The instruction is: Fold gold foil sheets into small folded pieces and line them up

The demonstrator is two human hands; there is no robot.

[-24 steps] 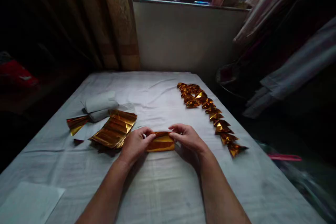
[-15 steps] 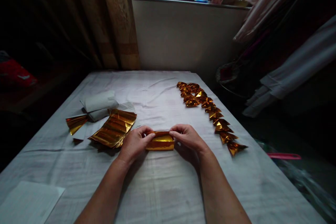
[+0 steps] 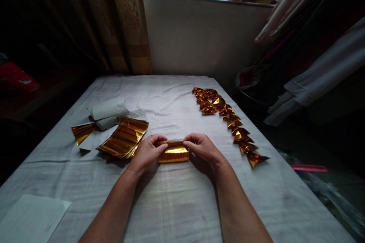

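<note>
Between my two hands is a sheet of shiny gold foil paper [image 3: 173, 153], curled into a low roll with its long side across my view. My left hand [image 3: 148, 152] pinches its far left corner between thumb and fingers. At the far right corner, my right hand [image 3: 203, 148] pinches it the same way. Just left of my left hand lies a stack of gold foil sheets [image 3: 124, 138], slightly fanned. Folded gold foil pieces [image 3: 241, 135] run in a line along the right side of the cloth-covered table [image 3: 171, 205].
White paper bundles [image 3: 107, 112] lie behind the stack, beside a gold foil fan [image 3: 82, 133]. A white sheet [image 3: 34, 218] is at the near left. Hanging clothes [image 3: 327, 60] and a pink handle [image 3: 309, 168] are beyond the right edge; a curtain [image 3: 128, 22] hangs behind.
Both hands keep their pinch on the foil paper and have barely moved. Light now glints more brightly on its middle. The view has shifted very slightly.
</note>
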